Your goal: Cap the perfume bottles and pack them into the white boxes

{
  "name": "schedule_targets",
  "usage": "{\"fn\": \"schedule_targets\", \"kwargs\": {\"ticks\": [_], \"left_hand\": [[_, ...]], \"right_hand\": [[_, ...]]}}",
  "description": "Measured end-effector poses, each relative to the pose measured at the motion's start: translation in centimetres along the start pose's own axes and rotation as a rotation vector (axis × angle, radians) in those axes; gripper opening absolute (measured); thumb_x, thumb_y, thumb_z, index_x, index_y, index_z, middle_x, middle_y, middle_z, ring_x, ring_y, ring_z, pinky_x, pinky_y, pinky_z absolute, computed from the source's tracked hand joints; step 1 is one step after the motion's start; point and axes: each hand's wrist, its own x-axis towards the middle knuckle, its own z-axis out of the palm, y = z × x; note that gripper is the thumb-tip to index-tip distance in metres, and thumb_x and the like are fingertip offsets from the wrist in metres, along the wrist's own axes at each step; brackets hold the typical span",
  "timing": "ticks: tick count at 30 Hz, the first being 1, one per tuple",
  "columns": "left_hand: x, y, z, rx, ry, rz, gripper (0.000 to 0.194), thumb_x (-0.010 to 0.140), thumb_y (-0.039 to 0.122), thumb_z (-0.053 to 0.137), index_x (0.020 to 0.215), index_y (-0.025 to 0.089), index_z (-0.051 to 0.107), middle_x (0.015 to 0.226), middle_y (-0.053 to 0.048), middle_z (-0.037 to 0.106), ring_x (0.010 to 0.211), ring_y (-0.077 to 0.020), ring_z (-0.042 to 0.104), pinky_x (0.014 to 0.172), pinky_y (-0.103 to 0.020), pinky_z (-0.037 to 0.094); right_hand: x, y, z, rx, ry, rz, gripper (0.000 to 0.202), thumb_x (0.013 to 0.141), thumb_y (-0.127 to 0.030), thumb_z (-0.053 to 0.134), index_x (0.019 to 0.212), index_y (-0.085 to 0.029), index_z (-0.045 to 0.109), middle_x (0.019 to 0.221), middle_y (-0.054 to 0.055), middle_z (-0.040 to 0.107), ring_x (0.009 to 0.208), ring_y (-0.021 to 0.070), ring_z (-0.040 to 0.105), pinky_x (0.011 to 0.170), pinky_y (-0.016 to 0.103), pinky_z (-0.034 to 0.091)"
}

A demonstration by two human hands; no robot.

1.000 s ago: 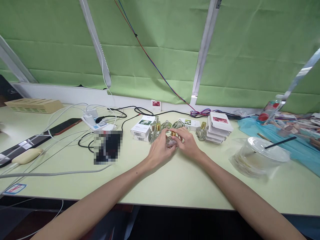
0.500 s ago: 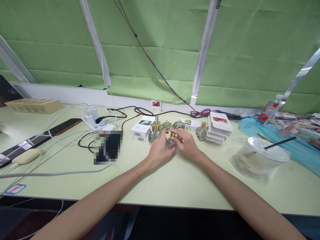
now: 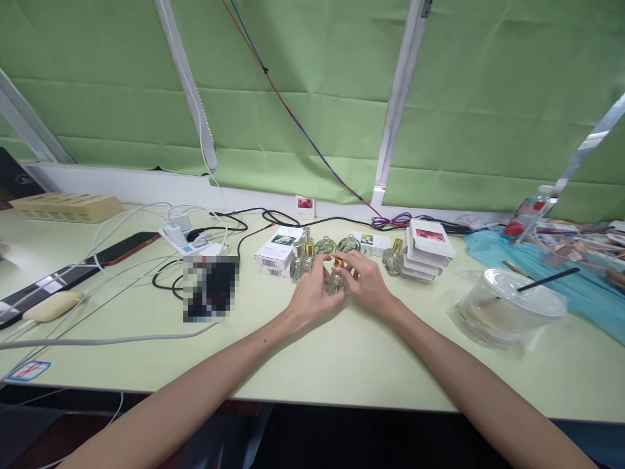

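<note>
Between my hands, over the table, is a small glass perfume bottle (image 3: 334,283) with a gold cap (image 3: 338,262). My left hand (image 3: 311,286) is closed around the glass body from the left. The fingers of my right hand (image 3: 362,277) are bent onto the gold cap from the right. Just behind stand two round glass bottles (image 3: 324,246) with green showing through. More perfume bottles (image 3: 303,257) with gold and silvery caps stand to the left, and another gold-capped bottle (image 3: 392,258) is at the right.
White boxes (image 3: 278,253) lie left of the bottles, and a stack of white boxes (image 3: 428,251) stands right. A lidded plastic tub (image 3: 505,306) with a black straw is farther right, near blue cloth (image 3: 488,247). Cables and a power strip (image 3: 188,240) spread over the left side.
The bottle between my hands has turned slightly, so more of its glass body shows. Both hands keep nearly the same place.
</note>
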Motion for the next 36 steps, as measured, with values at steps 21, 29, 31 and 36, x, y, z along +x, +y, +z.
{"fn": "schedule_targets", "kwargs": {"ticks": [21, 29, 31, 36], "left_hand": [[-0.05, -0.49, 0.54, -0.099, -0.034, 0.053, 0.061, 0.082, 0.025, 0.059, 0.138, 0.022, 0.036, 0.108, -0.005, 0.062, 0.065, -0.0125, 0.059, 0.063, -0.029, 0.045], [0.12, -0.55, 0.32, -0.101, 0.034, 0.043, 0.076, 0.076, 0.026, 0.066, 0.143, 0.026, 0.029, 0.143, -0.013, 0.049, 0.066, -0.0106, 0.057, 0.071, -0.036, 0.052], [0.16, -0.55, 0.24, -0.097, 0.029, 0.050, 0.080, 0.076, 0.026, 0.066, 0.145, 0.026, 0.027, 0.143, -0.013, 0.051, 0.076, -0.0153, 0.062, 0.075, -0.036, 0.053], [0.18, -0.50, 0.09, -0.107, -0.020, 0.025, 0.084, 0.078, 0.024, 0.064, 0.150, 0.027, 0.022, 0.126, -0.009, 0.064, 0.087, -0.0214, 0.068, 0.078, -0.037, 0.052]], "right_hand": [[0.03, 0.33, -0.66, 0.005, -0.030, 0.019, 0.030, 0.099, -0.022, 0.051, 0.125, -0.023, 0.065, 0.101, 0.008, 0.070, 0.077, 0.0185, 0.063, 0.067, 0.031, 0.051], [0.08, 0.43, -0.61, 0.020, -0.037, -0.001, 0.030, 0.099, -0.022, 0.052, 0.126, -0.025, 0.065, 0.103, 0.007, 0.070, 0.083, 0.0195, 0.064, 0.074, 0.033, 0.053], [0.08, 0.41, -0.59, 0.036, -0.041, -0.008, 0.030, 0.099, -0.022, 0.052, 0.125, -0.025, 0.066, 0.104, 0.007, 0.070, 0.084, 0.0193, 0.065, 0.076, 0.033, 0.053], [0.08, 0.26, -0.57, 0.074, -0.051, -0.010, 0.029, 0.099, -0.023, 0.053, 0.125, -0.024, 0.066, 0.105, 0.008, 0.072, 0.086, 0.0196, 0.065, 0.080, 0.035, 0.053]]}}
